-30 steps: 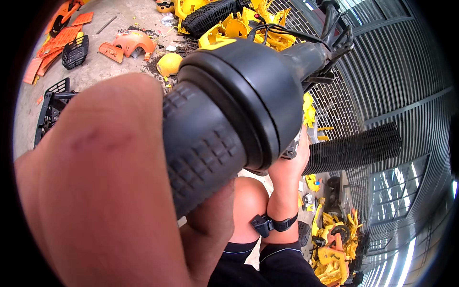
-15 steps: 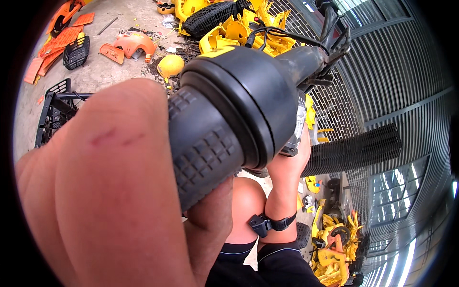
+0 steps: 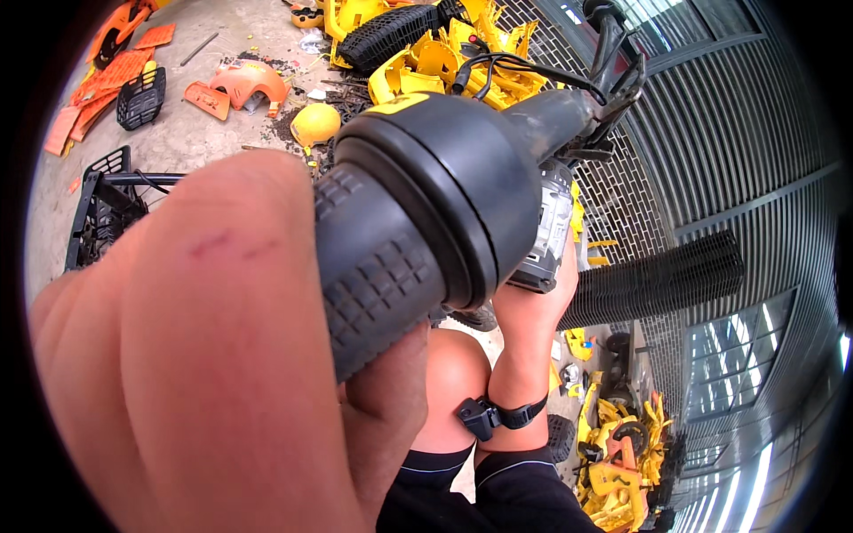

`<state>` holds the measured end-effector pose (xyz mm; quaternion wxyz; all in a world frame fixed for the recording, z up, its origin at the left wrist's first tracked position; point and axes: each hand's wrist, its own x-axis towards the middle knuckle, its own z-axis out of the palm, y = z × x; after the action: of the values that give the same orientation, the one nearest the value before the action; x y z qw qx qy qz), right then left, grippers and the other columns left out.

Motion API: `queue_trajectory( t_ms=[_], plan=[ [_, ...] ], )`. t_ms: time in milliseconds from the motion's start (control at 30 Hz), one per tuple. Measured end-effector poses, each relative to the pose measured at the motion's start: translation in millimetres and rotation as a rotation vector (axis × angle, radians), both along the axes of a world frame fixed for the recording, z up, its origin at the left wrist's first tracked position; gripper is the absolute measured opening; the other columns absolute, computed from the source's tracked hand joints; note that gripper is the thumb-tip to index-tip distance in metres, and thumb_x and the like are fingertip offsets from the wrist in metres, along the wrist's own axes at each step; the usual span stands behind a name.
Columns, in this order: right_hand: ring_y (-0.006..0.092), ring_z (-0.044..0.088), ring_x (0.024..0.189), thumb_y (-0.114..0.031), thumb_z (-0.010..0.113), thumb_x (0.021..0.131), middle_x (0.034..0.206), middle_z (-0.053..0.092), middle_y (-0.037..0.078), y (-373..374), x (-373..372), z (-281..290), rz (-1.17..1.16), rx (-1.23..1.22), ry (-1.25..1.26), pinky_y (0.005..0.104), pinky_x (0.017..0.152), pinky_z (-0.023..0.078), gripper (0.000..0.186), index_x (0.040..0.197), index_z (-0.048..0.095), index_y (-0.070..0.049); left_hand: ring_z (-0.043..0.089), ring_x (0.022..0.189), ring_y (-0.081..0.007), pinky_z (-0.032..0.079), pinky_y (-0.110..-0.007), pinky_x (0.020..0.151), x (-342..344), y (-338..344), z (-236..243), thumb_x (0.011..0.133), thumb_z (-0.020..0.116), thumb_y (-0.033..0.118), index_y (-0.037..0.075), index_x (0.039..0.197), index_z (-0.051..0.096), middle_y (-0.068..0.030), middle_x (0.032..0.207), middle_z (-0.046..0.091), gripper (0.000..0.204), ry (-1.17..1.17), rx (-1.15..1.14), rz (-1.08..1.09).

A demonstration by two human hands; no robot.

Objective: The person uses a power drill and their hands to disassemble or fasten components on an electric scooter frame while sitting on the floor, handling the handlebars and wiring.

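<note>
Close in front, my left hand (image 3: 213,338) is closed round a black rubber handlebar grip (image 3: 382,266) with a raised block pattern. The grip ends in a wide black collar (image 3: 462,186) bearing a yellow patch. Beyond it, a scuffed dark bar (image 3: 555,120) runs up and right, with black cables (image 3: 506,60) beside it. My right hand (image 3: 567,271) is behind the collar, holding a grey-and-black power tool (image 3: 549,222) that looks like a cordless drill. Most of its fingers and the tool's front are hidden. A black strap with a small box (image 3: 484,417) circles my right forearm.
Yellow plastic panels (image 3: 435,62) and a black tyre (image 3: 391,35) lie piled ahead. Orange panels (image 3: 249,84), a yellow dome-shaped part (image 3: 316,124) and a black frame (image 3: 111,204) are on the concrete floor. More yellow parts (image 3: 617,480) are heaped at right, near corrugated walls.
The collar and bar have shifted slightly left and down. More of the grey-and-black power tool now shows beside the collar. Both hands keep their hold.
</note>
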<state>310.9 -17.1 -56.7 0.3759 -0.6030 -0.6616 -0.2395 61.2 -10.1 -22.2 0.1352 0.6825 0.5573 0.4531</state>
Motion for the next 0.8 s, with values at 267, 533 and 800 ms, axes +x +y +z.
queue_trajectory(
  t_ms=[267,533,800],
  plan=[
    [0.0402,0.067,0.087,-0.005,0.082,0.069,0.095,0.069,0.017,-5.8,2.8,-4.1,-0.064,-0.021,-0.005,0.0446,0.077,0.054,0.049,0.112,0.06,-0.001,0.059,0.102,-0.0215,0.047,-0.032,0.092,-2.3,-0.5,1.3,0.089,0.069,0.004,-0.002,0.141,0.051,-0.0164,0.11,0.06,0.055,-0.002,-0.002,-0.004],
    [0.022,0.068,0.096,0.005,0.075,0.076,0.109,0.071,0.011,-14.0,5.3,-9.2,-0.081,-0.076,0.078,0.0311,0.09,0.052,0.052,0.125,0.06,0.001,0.059,0.102,-0.0217,0.047,-0.032,0.093,-3.7,-1.2,1.0,0.089,0.069,0.004,-0.002,0.141,0.051,-0.0164,0.111,0.06,0.055,-0.003,-0.005,-0.003],
    [0.0212,0.067,0.101,0.008,0.069,0.076,0.113,0.069,0.011,-19.2,10.9,-13.7,-0.068,-0.049,0.062,0.0307,0.093,0.051,0.052,0.127,0.059,0.002,0.059,0.103,-0.0218,0.047,-0.032,0.093,-4.9,-2.2,1.2,0.089,0.069,0.004,-0.002,0.141,0.051,-0.0165,0.111,0.059,0.055,-0.01,-0.005,0.003]
  ],
)
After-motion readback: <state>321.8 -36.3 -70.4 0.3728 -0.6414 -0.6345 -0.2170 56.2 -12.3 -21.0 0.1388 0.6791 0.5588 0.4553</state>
